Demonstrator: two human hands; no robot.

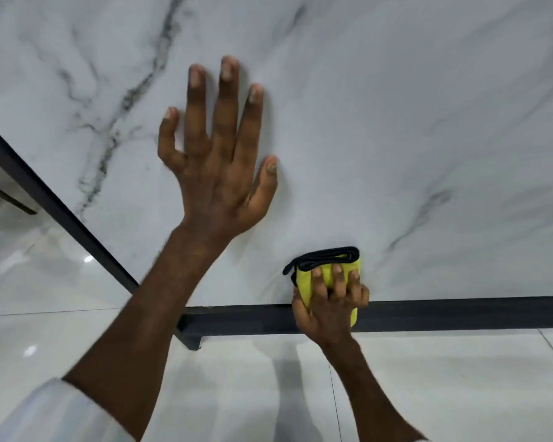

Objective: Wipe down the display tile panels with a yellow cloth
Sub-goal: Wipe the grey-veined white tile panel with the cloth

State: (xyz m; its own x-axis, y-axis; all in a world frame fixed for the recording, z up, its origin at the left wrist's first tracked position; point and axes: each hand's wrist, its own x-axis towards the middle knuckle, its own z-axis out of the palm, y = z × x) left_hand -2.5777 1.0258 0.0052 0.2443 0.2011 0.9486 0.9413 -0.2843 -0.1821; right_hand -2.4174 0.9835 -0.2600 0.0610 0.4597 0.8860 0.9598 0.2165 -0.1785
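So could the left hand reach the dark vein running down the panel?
Probably yes: the left hand lies flat and spread on the tile panel, the dark vein just beside it, nothing between them.

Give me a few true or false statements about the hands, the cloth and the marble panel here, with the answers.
1. The left hand lies open on the marble panel. True.
2. The yellow cloth is in the left hand. False: the right hand grips it.
3. The cloth sits high on the panel, above the left hand. False: it is at the bottom edge, by the black frame.
4. The cloth has a black border. True.
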